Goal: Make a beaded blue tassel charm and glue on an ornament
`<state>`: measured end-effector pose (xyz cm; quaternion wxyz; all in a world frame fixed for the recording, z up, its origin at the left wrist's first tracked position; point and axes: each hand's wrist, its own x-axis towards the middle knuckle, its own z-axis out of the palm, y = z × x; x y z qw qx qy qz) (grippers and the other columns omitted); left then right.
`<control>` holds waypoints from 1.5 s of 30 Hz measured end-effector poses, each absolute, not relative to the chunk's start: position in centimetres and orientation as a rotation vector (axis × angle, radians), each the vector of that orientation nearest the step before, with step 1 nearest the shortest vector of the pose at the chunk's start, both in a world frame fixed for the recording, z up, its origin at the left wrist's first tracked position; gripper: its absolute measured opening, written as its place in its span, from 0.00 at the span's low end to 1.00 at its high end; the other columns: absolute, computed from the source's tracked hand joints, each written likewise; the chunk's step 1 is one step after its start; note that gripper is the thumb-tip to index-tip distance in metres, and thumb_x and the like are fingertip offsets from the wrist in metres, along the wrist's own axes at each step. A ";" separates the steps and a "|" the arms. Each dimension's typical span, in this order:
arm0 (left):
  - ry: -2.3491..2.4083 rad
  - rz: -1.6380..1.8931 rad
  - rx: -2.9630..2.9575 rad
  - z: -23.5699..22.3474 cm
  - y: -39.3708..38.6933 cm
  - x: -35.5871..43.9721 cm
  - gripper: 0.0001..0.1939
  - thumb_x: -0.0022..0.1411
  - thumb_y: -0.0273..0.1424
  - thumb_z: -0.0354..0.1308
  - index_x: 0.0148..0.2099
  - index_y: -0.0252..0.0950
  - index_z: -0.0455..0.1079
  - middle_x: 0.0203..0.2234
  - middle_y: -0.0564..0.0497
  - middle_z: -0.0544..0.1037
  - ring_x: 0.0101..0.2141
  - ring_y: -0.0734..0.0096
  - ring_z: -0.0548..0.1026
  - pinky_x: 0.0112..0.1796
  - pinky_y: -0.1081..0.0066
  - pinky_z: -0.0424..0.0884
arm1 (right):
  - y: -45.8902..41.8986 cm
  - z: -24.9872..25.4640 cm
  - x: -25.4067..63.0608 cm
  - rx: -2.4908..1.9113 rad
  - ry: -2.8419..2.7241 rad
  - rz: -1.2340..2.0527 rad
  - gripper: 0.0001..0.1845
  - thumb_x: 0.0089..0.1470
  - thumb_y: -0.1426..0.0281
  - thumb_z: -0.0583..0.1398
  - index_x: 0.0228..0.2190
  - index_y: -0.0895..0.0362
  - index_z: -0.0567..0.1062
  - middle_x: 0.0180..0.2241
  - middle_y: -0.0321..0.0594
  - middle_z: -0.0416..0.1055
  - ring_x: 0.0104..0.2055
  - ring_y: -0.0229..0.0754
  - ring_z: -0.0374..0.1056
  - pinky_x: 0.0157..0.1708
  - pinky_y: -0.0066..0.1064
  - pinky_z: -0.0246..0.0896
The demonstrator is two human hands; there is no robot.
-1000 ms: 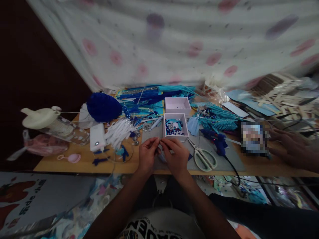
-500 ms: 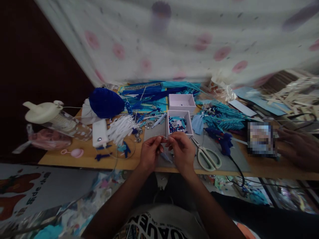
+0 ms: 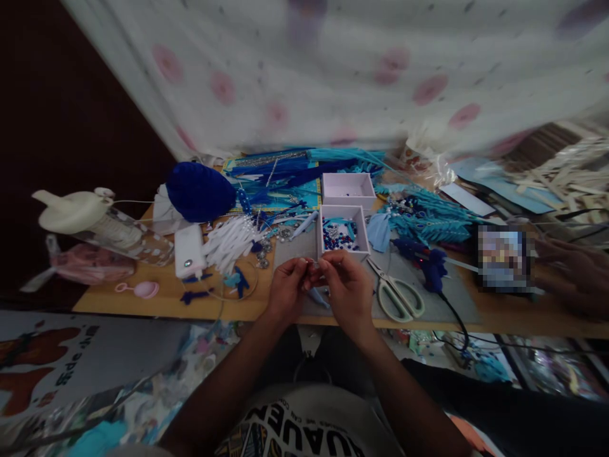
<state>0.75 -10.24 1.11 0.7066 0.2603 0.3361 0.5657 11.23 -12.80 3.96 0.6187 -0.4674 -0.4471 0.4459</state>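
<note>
My left hand [image 3: 287, 287] and my right hand [image 3: 347, 285] meet at the fingertips above the grey mat [image 3: 371, 304], both closed in a pinch. Whatever lies between their fingers is too small to name. Below them a light blue strip [image 3: 318, 297] shows on the mat, partly covered. Just beyond my right hand stands a white box [image 3: 365, 238] with blue, red and silvery beads [image 3: 340, 238] in it. Scissors with pale green handles [image 3: 400, 298] lie to the right of that hand, and a blue glue gun [image 3: 432, 263] rests further right.
At the left are a blue plush piece [image 3: 200, 192], a white power bank [image 3: 189, 251], white strips [image 3: 232, 244] and a bottle [image 3: 104, 222]. A second white box [image 3: 348, 187] stands behind. Far right, another person's hand [image 3: 571, 266] is beside a lit screen [image 3: 504, 257].
Both hands stay together, their fingers shifting slightly. A thin piece seen between them half a second ago is now harder to make out. The whole view has moved a little.
</note>
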 end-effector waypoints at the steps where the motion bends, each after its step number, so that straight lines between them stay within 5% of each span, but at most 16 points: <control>1: 0.747 1.255 0.569 1.1 -10.3 0.8 0.22 0.43 0.48 0.75 0.29 0.35 0.75 0.21 0.56 0.73 0.20 0.81 0.63 0.24 0.76 0.62 | -12.8 3.9 11.2 -1.080 -1.032 1.022 0.12 0.59 0.59 0.64 0.31 0.53 0.73 0.28 0.35 0.75 0.25 0.37 0.73 0.26 0.29 0.73; 10: 0.734 1.245 0.571 1.2 -10.4 1.1 0.24 0.46 0.49 0.74 0.28 0.34 0.72 0.21 0.56 0.71 0.19 0.82 0.61 0.24 0.75 0.63 | -13.3 3.3 11.3 -1.178 -1.151 0.815 0.10 0.62 0.61 0.61 0.32 0.53 0.74 0.31 0.38 0.74 0.32 0.40 0.73 0.30 0.30 0.72; 18: 0.721 1.212 0.413 2.2 -11.1 1.2 0.16 0.47 0.41 0.75 0.31 0.35 0.77 0.23 0.54 0.74 0.23 0.79 0.67 0.27 0.76 0.66 | -13.6 3.2 11.1 -1.204 -1.271 0.558 0.08 0.64 0.64 0.60 0.32 0.52 0.74 0.32 0.38 0.73 0.32 0.40 0.71 0.31 0.31 0.69; 32: 0.681 1.170 0.197 3.2 -11.8 1.5 0.16 0.44 0.36 0.77 0.31 0.32 0.77 0.23 0.55 0.75 0.22 0.82 0.68 0.26 0.80 0.67 | -13.7 3.9 10.9 -1.226 -1.317 0.407 0.07 0.63 0.68 0.59 0.31 0.52 0.74 0.30 0.37 0.73 0.31 0.40 0.70 0.29 0.31 0.68; 45: 0.668 1.101 0.029 3.7 -11.7 1.5 0.11 0.53 0.32 0.72 0.31 0.31 0.75 0.23 0.55 0.74 0.20 0.86 0.64 0.22 0.84 0.64 | -13.8 3.9 10.8 -1.234 -1.320 0.410 0.07 0.63 0.69 0.59 0.31 0.52 0.74 0.31 0.37 0.73 0.31 0.39 0.70 0.29 0.30 0.69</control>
